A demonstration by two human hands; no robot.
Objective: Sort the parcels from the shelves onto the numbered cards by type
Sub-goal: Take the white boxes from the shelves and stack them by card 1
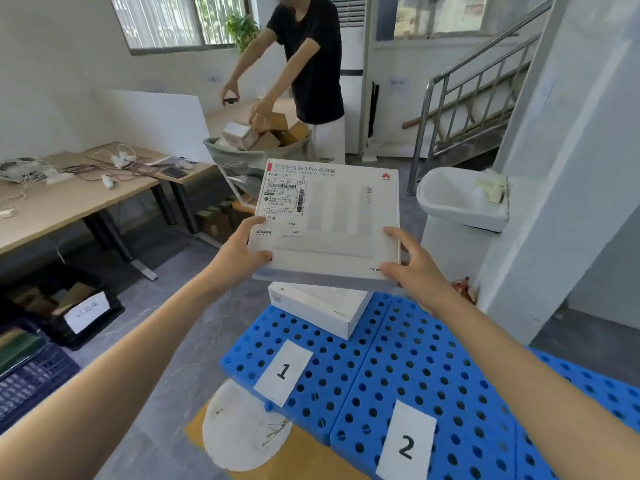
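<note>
Where the parcel is: a flat white box point(329, 220) with a shipping label, held in the air over a smaller white box point(318, 310); I cannot tell whether the two touch.
Left hand point(239, 251): grips the held box's near left corner, fingers point(259, 255) curled onto its top.
Right hand point(412, 261): grips the near right corner in the same way.
Smaller box: lies on the blue perforated mat point(433, 358), just beyond card 1 point(284, 372).
Card 2 point(407, 445): on the mat, right of card 1.
Behind: another person point(311, 57) reaches into a bag of parcels; the worktop point(69, 199) carries cables.
</note>
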